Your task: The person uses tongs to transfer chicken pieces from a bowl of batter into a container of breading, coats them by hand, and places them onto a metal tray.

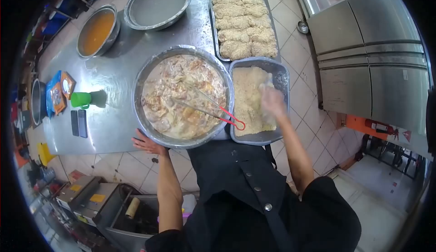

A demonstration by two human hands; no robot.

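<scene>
My left hand (149, 142), fingers spread, rests by the near left rim of a large metal bowl (139, 115). It holds nothing. In the bowl lie pieces of meat (181, 84) in a pale wet batter, and tongs with red handles (232, 118) lean across its right rim. Over the right side of a grey plastic tub (282, 77), my right hand (273, 103) is smeared by motion. Beige breading crumbs (247, 93) fill the tub. Something whitish shows by the fingers, too blurred to make out.
Behind the tub, a tray (212, 29) carries rows of breaded pieces (245, 22). Further left on the steel table (109, 134) stand a bowl of orange liquid (97, 34), a wide basin (156, 4), a green cup (81, 99), packets (56, 93) and two phones (78, 124).
</scene>
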